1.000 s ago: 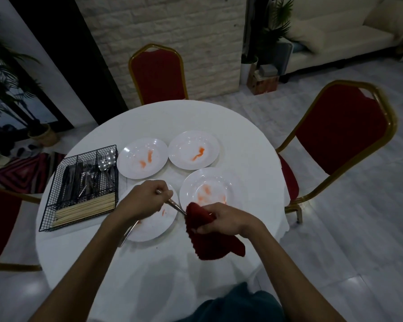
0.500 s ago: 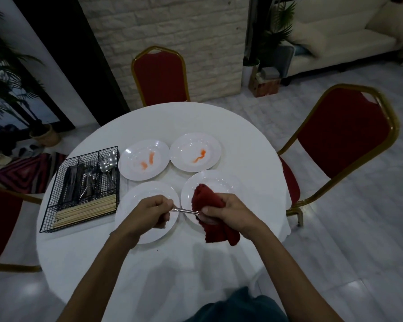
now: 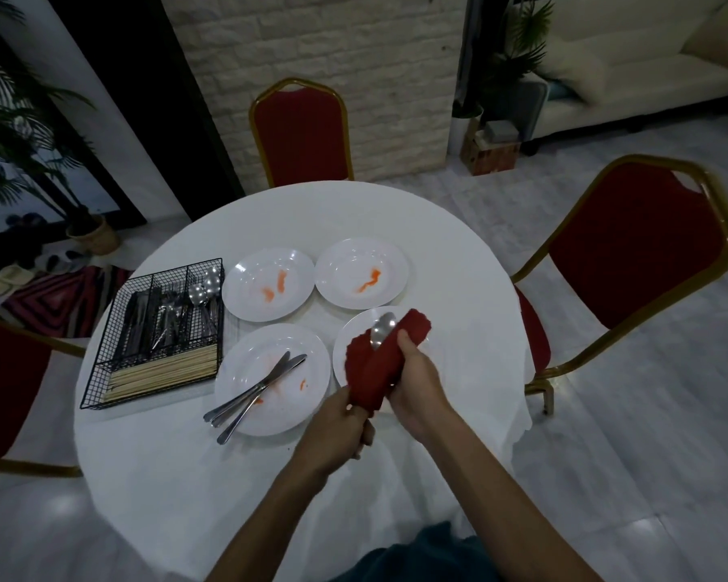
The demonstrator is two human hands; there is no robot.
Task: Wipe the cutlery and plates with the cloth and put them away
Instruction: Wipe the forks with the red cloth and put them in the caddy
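Black wire basket (image 3: 165,270) left on round white table (image 3: 270,476); four white plates (image 3: 249,283) to its right; steel cutlery (image 3: 257,388) across near-left plate (image 3: 299,413).

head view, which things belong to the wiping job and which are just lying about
Job: red cloth and spoon, held by left hand and right hand; loose cutlery on near-left plate; far-left plate; far-right plate; near-right plate; wire cutlery basket.

Lying about: red chairs, sofa, potted plant, rug, cardboard box.
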